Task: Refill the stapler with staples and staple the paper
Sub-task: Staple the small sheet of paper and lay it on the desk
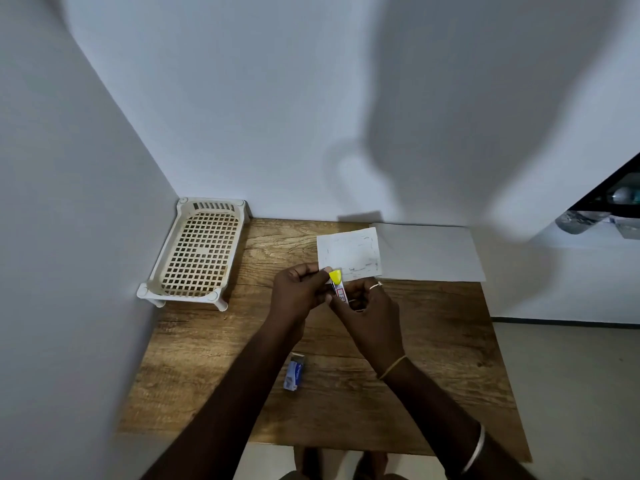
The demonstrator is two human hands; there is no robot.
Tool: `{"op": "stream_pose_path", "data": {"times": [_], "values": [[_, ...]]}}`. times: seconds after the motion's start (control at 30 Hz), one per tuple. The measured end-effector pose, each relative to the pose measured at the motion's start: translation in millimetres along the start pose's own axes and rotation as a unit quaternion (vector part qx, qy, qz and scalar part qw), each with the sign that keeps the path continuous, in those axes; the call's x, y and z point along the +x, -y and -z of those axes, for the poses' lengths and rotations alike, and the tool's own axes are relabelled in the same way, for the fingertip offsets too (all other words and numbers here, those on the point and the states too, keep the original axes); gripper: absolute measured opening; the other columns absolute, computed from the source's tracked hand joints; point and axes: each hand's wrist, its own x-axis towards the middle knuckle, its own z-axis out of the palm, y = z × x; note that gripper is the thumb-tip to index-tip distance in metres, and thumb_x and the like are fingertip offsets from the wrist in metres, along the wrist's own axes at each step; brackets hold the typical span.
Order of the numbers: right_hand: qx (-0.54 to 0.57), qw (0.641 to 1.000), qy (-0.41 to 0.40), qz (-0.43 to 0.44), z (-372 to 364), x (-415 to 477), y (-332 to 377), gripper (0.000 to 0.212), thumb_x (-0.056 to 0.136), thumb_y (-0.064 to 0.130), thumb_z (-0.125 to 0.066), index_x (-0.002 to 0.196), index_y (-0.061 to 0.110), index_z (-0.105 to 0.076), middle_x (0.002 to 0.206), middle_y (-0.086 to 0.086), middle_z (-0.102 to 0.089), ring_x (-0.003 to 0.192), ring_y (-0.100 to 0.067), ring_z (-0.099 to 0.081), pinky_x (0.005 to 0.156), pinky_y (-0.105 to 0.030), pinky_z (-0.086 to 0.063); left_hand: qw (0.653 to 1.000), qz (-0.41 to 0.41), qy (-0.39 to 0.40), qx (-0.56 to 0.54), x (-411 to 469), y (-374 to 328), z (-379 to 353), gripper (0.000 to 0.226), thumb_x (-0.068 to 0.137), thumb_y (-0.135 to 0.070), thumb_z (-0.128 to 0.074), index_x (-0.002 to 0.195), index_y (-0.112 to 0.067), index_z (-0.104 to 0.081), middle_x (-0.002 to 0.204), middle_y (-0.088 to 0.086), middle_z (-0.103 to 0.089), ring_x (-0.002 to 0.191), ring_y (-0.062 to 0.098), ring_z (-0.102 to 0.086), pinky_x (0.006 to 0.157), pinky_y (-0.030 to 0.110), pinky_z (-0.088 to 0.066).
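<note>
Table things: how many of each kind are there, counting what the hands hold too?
Stapler, yellow-tipped, held in both hands: 1
Staple box, blue: 1
Paper: 2, a small marked sheet and a big plain sheet
Plastic basket tray: 1
Total: 5

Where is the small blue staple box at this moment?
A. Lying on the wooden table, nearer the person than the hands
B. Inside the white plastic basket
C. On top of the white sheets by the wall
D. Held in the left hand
A: the blue staple box lies on the bare wooden table, between the forearms and apart from both hands, which are busy with the yellow stapler further out.
</note>
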Motion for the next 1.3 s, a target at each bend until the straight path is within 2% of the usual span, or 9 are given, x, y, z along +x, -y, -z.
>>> {"op": "stream_pose_path", "data": {"times": [0.17, 0.3, 0.4, 0.57, 0.77, 0.9, 0.97, 1.13, 1.3], "values": [[-0.129, 0.988, -0.056, 0.059, 2.5, 1.3, 1.0, 0.01, 0.077, 0.032, -0.078, 0.081, 0.027, -0.07, 0.073, 0.01, -0.067, 0.066, -0.004, -0.062, 0.058, -0.026, -0.051, 1.0, -0.019, 0.001, -0.02, -2.3, 9.8, -4.0, 0.017, 0.093, -0.008, -0.073, 0.104, 0.005, -0.072, 0.093, 0.018, -0.079, 0.082, 0.025, -0.077, 0.071, 0.031, -0.063], [-0.18, 0.981, -0.042, 0.051, 0.4, 3.3, 3.3, 0.015, 0.076, 0.034, -0.077, 0.077, 0.027, -0.064, 0.072, 0.009, -0.061, 0.063, -0.004, -0.055, 0.054, -0.013, -0.034, 0.999, -0.051, -0.005, -0.01, -4.9, 16.9, -6.9, 0.012, 0.092, -0.008, -0.073, 0.099, 0.002, -0.075, 0.088, 0.017, -0.079, 0.08, 0.026, -0.078, 0.068, 0.031, -0.061], [-0.183, 0.981, -0.036, 0.047, -0.4, 4.0, 3.0, 0.015, 0.079, 0.03, -0.077, 0.079, 0.023, -0.064, 0.072, 0.007, -0.061, 0.062, -0.004, -0.053, 0.053, -0.011, -0.03, 0.997, -0.077, -0.012, 0.004, -5.0, 19.0, -7.6, 0.01, 0.092, -0.009, -0.073, 0.098, 0.0, -0.075, 0.086, 0.016, -0.079, 0.08, 0.026, -0.078, 0.067, 0.03, -0.061], [-0.128, 0.988, -0.047, 0.069, -1.0, -1.1, 3.7, 0.011, 0.086, 0.021, -0.074, 0.094, 0.016, -0.069, 0.082, 0.002, -0.069, 0.071, -0.011, -0.063, 0.06, -0.026, -0.049, 0.995, -0.098, -0.016, -0.003, -5.2, 17.7, -11.0, 0.005, 0.091, -0.009, -0.075, 0.092, -0.006, -0.077, 0.081, 0.013, -0.079, 0.077, 0.021, -0.077, 0.066, 0.027, -0.06], [-0.19, 0.975, -0.029, 0.113, -0.1, -1.2, 8.4, 0.014, 0.097, 0.026, -0.063, 0.107, 0.018, -0.067, 0.082, 0.001, -0.07, 0.069, -0.016, -0.064, 0.057, -0.027, -0.043, 0.991, -0.128, -0.025, -0.001, -2.9, 17.5, -10.4, 0.004, 0.09, -0.012, -0.077, 0.091, -0.007, -0.077, 0.079, 0.012, -0.078, 0.077, 0.021, -0.077, 0.067, 0.028, -0.061], [-0.325, 0.937, -0.039, 0.124, 4.5, 6.1, 18.0, 0.024, 0.096, 0.044, -0.057, 0.1, 0.023, -0.069, 0.083, 0.003, -0.07, 0.074, -0.017, -0.066, 0.055, -0.027, -0.042, 0.991, -0.128, -0.027, 0.008, -1.4, 22.5, -9.0, 0.006, 0.089, -0.012, -0.078, 0.091, -0.007, -0.077, 0.076, 0.012, -0.076, 0.075, 0.021, -0.076, 0.067, 0.031, -0.061], [-0.359, 0.925, -0.019, 0.121, 5.7, 12.9, 21.5, 0.028, 0.097, 0.044, -0.056, 0.099, 0.02, -0.071, 0.09, -0.001, -0.069, 0.081, -0.019, -0.066, 0.059, -0.028, -0.044, 0.992, -0.125, -0.025, 0.019, -0.6, 26.4, -8.6, 0.007, 0.09, -0.011, -0.078, 0.093, -0.005, -0.077, 0.078, 0.014, -0.076, 0.076, 0.021, -0.076, 0.069, 0.032, -0.061], [-0.346, 0.932, 0.018, 0.108, 4.5, 18.7, 23.8, 0.026, 0.098, 0.035, -0.058, 0.096, 0.012, -0.071, 0.091, -0.006, -0.068, 0.079, -0.022, -0.066, 0.062, -0.026, -0.038, 0.991, -0.127, -0.02, 0.032, 0.5, 31.0, -6.5, 0.007, 0.092, -0.011, -0.075, 0.095, -0.005, -0.078, 0.08, 0.011, -0.078, 0.079, 0.02, -0.077, 0.07, 0.031, -0.062], [-0.289, 0.942, -0.025, 0.167, 3.1, 13.5, 25.4, 0.02, 0.096, 0.027, -0.064, 0.089, 0.009, -0.07, 0.084, -0.008, -0.066, 0.071, -0.022, -0.063, 0.06, -0.034, -0.051, 0.992, -0.124, -0.037, 0.004, 5.3, 27.6, 0.0, 0.008, 0.092, -0.008, -0.074, 0.088, -0.001, -0.074, 0.082, 0.015, -0.077, 0.083, 0.026, -0.077, 0.075, 0.036, -0.064]]}}
